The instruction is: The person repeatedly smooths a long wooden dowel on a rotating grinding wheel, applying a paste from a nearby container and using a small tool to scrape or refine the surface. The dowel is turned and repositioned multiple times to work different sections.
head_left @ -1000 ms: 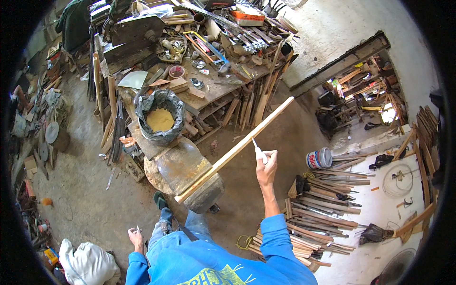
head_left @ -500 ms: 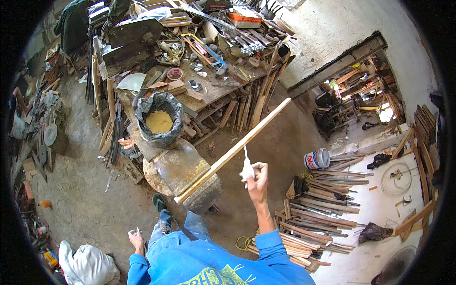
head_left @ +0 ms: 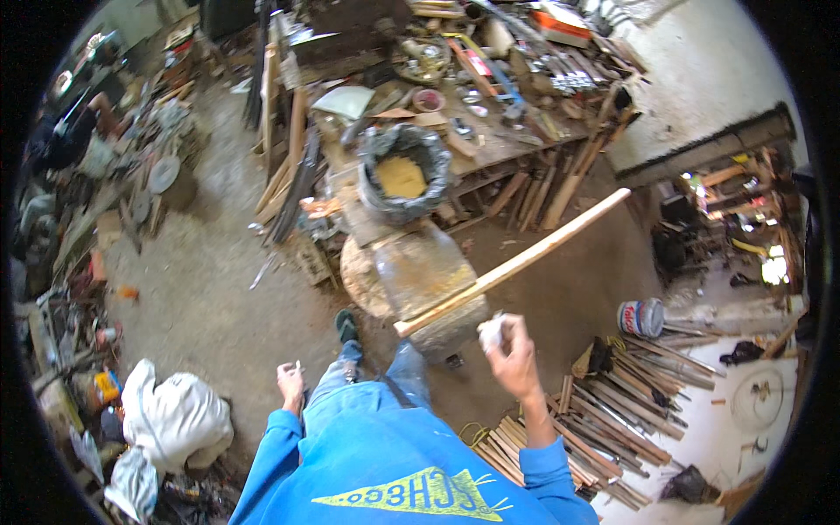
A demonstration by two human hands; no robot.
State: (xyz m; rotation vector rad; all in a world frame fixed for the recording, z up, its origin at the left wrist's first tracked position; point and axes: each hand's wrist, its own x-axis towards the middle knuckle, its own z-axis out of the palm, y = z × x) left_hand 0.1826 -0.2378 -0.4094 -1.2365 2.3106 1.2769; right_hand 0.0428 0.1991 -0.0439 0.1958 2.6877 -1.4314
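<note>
Head view: wooden stick [head_left: 542, 245] slanting up rightward through the centre, its lower-left part across a worn block [head_left: 420, 267], its other end out over the floor [head_left: 219, 280].
Right hand [head_left: 514, 357]: right of centre, just below the stick, fingers curled round a white bottle [head_left: 492, 333], blurred and partly covered.
Left hand [head_left: 290, 382]: lower left of centre, fingertips pinching a thin white piece [head_left: 298, 365], too small to identify.
Bucket [head_left: 394, 207]: above the block, black-lined, yellow powder [head_left: 401, 178] inside.
Tabletop [head_left: 494, 129]: upper middle, strewn with tools [head_left: 505, 80].
</note>
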